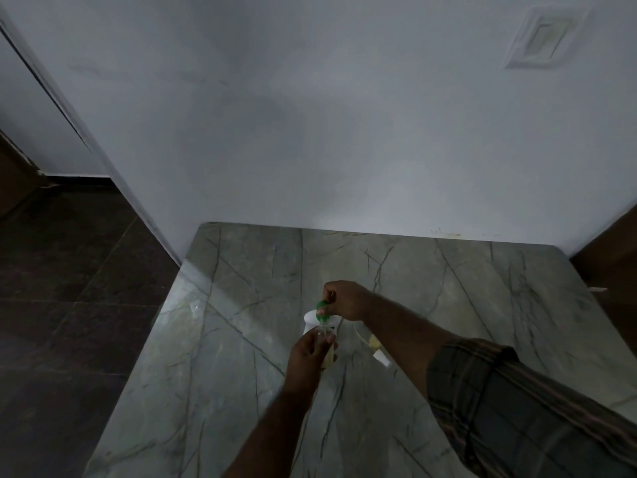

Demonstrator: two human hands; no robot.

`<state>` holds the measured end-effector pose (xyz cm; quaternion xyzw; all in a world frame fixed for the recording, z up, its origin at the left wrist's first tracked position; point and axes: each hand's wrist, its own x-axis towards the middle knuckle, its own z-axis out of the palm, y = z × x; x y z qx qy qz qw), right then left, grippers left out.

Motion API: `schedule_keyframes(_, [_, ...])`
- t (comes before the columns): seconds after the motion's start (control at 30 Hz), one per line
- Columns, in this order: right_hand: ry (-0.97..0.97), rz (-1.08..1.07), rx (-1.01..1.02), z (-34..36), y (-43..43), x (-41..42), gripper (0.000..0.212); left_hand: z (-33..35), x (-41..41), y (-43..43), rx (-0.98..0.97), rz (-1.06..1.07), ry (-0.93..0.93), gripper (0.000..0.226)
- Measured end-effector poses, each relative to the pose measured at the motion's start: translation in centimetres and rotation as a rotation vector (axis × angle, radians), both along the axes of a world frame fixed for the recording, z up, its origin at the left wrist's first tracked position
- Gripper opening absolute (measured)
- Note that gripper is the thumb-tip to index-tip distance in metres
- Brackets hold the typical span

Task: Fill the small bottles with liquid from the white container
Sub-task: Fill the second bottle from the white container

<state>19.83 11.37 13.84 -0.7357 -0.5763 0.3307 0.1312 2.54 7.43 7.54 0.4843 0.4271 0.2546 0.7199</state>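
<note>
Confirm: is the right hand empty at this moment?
No, the right hand pinches a green piece just above the small clear bottle that the left hand grips.

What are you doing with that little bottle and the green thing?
A person is working at a marble table. The left hand holds a small clear bottle, and the right hand pinches a green dropper bulb over its mouth. The white container stands just behind them. Something small with a white cap lies to the right.
</note>
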Motion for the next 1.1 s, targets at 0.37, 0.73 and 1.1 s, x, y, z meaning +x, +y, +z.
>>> schedule_keyframes(0.37, [-0.024,0.011,-0.014,0.4,0.5,0.0,0.033,0.4,-0.2,-0.2,0.019,-0.010,-0.013,0.030])
schedule_keyframes(0.73, [-0.039,0.015,0.004,0.0,0.4,0.0,0.032,0.1,-0.1,0.0,0.025,-0.007,0.005,0.033])
schedule_keyframes(1.1, [-0.037,-0.027,0.003,-0.7,0.1,-0.3,0.027,-0.1,-0.2,0.0,-0.001,-0.012,0.023,0.026])
